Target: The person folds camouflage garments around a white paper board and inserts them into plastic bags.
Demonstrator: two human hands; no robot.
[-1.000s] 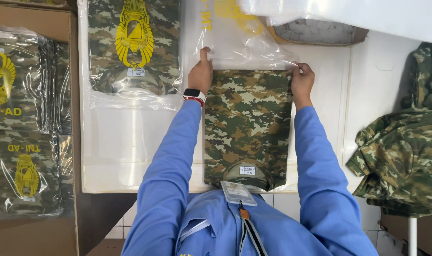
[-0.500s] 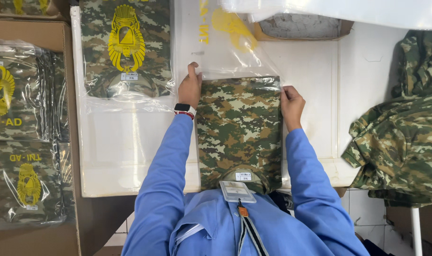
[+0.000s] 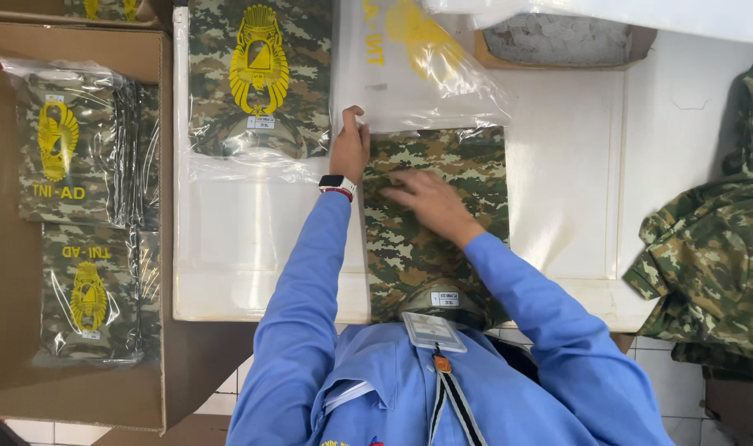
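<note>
While the folded camouflage shirt (image 3: 434, 219) lies flat on the white counter (image 3: 558, 190) directly in front of the person, its far edge meets the mouth of a clear plastic bag (image 3: 418, 74) printed with a yellow emblem. The left hand (image 3: 350, 149) pinches the bag's near-left corner where it meets the shirt, its grip clenched on the film. The right hand (image 3: 430, 202) lies open and flat on the cloth, fingers spread, grasping nothing.

To the left on the counter lies an already bagged camouflage shirt (image 3: 257, 83) with a yellow emblem; more bagged shirts (image 3: 83, 223) are stacked in a cardboard box (image 3: 1, 248) further left. A loose pile of camouflage garments (image 3: 711, 264) sits at the right edge.

The likely trouble is at the bag mouth: only one corner is held, so the film could slip free or fold shut, and the shirt's edge would then catch on it. With a flat palm pressing, the top layer could also slide over the layers beneath and rumple the fold.
</note>
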